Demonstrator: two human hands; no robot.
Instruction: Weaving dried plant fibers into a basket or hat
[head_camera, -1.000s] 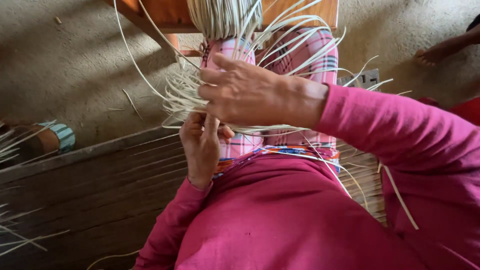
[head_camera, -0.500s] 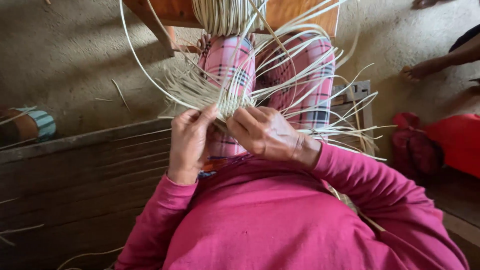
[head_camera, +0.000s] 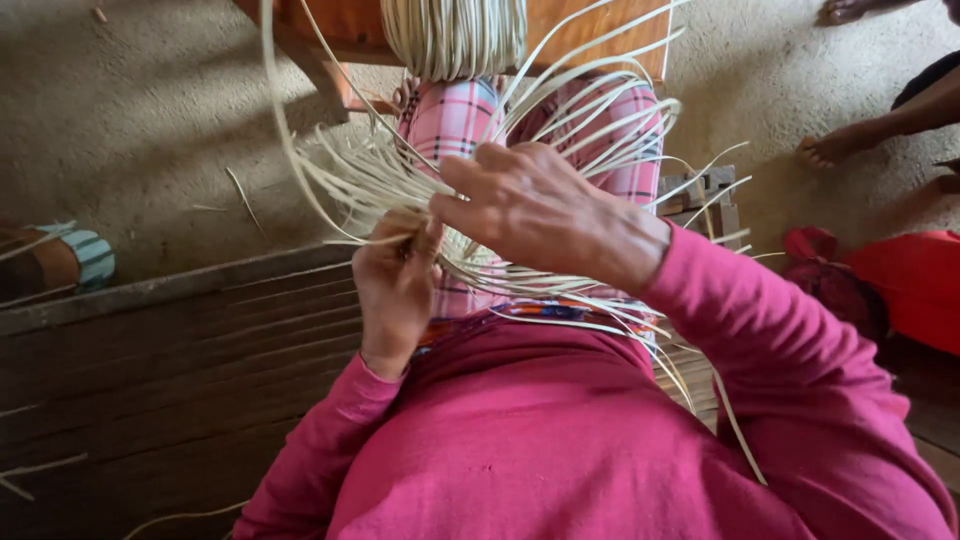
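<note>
Since half a second ago the right hand (head_camera: 530, 215) has lifted off the weave and swung left, so it now hovers above the strips with its back to the camera, while the left hand (head_camera: 395, 285) has stayed low and the strips (head_camera: 560, 130) have sprung wider.

Nearest is the pink sweater (head_camera: 560, 450), soft knit, filling the lower middle, both sleeves reaching forward. To the left runs a dark wooden plank floor (head_camera: 150, 370) with rough grain and loose pale slivers on it.

The left hand is closed, fingers curled and pinching a few strips at the centre of the weave, wrist bent upward. The right hand is bent at the knuckles, fingers hooked down and left toward the same spot; whether they grip a strip cannot be told.

The strips are thin, flat, pale straw-coloured, stiff yet springy, fanning out in arcs over the lap, above the pink checked trousers (head_camera: 450, 120).

Farther off, a bundle of the same strips (head_camera: 455, 35) hangs against an orange wooden stool (head_camera: 350, 25). At the far right another person's bare foot (head_camera: 830, 150) rests on the sandy ground (head_camera: 150, 120), near a red cloth (head_camera: 915, 285).
</note>
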